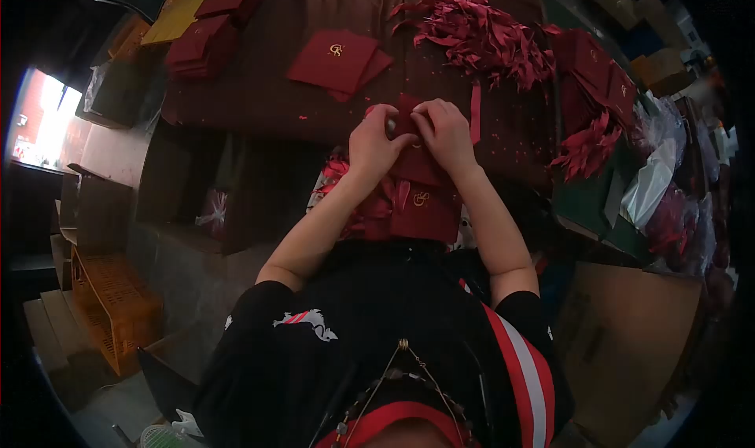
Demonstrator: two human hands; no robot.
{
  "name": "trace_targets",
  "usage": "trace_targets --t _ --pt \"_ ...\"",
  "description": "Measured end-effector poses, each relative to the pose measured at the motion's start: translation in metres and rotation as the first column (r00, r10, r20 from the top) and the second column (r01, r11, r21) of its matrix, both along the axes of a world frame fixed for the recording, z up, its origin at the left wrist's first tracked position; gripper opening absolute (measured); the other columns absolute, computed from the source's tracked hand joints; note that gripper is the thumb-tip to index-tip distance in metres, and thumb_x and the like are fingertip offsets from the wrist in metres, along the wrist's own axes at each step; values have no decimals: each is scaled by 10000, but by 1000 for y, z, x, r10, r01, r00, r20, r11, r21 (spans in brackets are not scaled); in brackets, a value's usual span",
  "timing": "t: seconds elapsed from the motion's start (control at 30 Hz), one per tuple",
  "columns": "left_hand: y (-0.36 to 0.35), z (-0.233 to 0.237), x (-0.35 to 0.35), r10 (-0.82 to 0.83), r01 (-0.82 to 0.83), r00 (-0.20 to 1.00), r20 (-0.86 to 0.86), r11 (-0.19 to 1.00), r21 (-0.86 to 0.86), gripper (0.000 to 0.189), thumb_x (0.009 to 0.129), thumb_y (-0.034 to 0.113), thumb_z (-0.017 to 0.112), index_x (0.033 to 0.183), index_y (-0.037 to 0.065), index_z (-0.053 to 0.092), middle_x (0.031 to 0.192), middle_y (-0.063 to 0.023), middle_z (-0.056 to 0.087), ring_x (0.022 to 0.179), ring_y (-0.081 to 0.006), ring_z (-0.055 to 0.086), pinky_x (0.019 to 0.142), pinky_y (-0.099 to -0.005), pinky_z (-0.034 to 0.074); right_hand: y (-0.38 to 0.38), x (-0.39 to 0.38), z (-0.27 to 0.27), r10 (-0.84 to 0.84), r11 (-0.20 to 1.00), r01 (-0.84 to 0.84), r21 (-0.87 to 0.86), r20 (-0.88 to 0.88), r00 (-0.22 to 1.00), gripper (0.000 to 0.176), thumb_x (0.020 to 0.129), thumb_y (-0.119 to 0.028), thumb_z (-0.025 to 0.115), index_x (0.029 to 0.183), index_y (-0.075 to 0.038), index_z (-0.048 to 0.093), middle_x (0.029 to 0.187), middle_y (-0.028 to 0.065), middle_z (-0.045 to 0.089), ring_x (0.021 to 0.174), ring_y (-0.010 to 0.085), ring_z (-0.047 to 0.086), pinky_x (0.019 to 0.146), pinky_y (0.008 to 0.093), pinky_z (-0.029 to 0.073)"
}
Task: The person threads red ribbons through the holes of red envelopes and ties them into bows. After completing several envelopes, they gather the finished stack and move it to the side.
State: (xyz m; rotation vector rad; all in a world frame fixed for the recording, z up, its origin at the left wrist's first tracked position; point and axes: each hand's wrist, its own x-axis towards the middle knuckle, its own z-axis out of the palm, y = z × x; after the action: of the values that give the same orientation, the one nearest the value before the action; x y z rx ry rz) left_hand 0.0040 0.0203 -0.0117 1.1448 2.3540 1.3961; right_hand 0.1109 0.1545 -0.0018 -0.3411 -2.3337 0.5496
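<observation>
My left hand (373, 140) and my right hand (447, 134) meet at the table's near edge, their fingers pinched at the top of a dark red flat pouch (413, 163). The pouch hangs between them, partly covered by my fingers. Below it, on my lap, lies another dark red pouch (431, 222) with a gold logo, beside loose red ribbons (371, 214). Just beyond my hands, a few pouches (334, 59) with the same logo lie overlapping on the table. A strip of red ribbon (475, 112) runs past my right hand.
A heap of red ribbons (480, 35) covers the table's far right. Stacked pouches (198, 49) sit at the far left, and more pouches (590, 75) fill a box at right. An orange crate (116, 310) and a cardboard sheet (629, 342) flank me.
</observation>
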Motion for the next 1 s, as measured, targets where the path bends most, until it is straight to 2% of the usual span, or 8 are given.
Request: trace_targets --t 0.2,0.37,0.47,0.7,0.87,0.9,0.97,1.0 --pt "0 -2 -5 -88 87 996 15 995 43 496 729 209 890 1139 52 660 1027 -87 690 886 -203 660 812 -339 541 0 4 4 11 988 -27 153 109 994 108 918 -132 669 940 -44 611 918 116 627 871 316 610 806 425 504" --pt "5 -17 0 -66 71 997 -31 969 236 444 762 126 848 1157 49 661 1137 -106 681 1003 -221 662 878 -335 529 -2 6 11 18 982 -50 181 173 985 96 919 -116 649 933 -38 595 919 126 624 881 322 609 816 429 502" --pt "6 -15 7 -50 54 999 -19 946 320 407 726 104 821 1093 52 653 1064 -130 669 982 -311 664 851 -391 530 -5 7 14 22 983 -53 173 175 984 101 915 -118 649 929 -36 593 917 130 626 882 329 610 811 433 505" --pt "1 -4 17 -42 130 957 -288 947 294 350 755 40 756 1081 46 628 910 -128 609 855 -308 635 765 -411 513 -5 9 17 39 994 -56 90 182 982 107 896 -111 653 915 -29 587 921 140 633 891 334 618 803 435 513" --pt "5 -4 19 -65 113 983 -173 952 283 344 762 32 745 1087 49 633 924 -129 622 855 -308 640 772 -403 518 -3 2 25 -52 910 -85 405 317 947 108 856 -92 672 899 -25 598 901 142 640 880 345 625 807 433 517" --pt "4 -3 17 -68 116 982 -175 953 282 344 762 32 745 1087 49 633 924 -129 622 855 -308 640 772 -403 518 1 1 24 -54 911 -83 404 315 947 108 856 -92 672 899 -25 598 901 142 640 880 345 625 807 433 517" --pt "4 -2 14 -70 61 997 29 969 239 345 797 57 773 1117 38 648 1048 -132 671 933 -284 672 831 -377 534 8 1 20 164 983 -175 52 169 972 95 854 -99 671 881 -36 606 885 132 641 880 345 626 816 425 515" --pt "4 -2 13 -70 62 997 27 969 241 345 797 57 773 1117 38 648 1048 -132 671 933 -284 672 831 -377 534 7 2 20 164 983 -175 54 168 972 95 854 -99 671 881 -36 606 885 132 641 880 345 626 816 425 515"
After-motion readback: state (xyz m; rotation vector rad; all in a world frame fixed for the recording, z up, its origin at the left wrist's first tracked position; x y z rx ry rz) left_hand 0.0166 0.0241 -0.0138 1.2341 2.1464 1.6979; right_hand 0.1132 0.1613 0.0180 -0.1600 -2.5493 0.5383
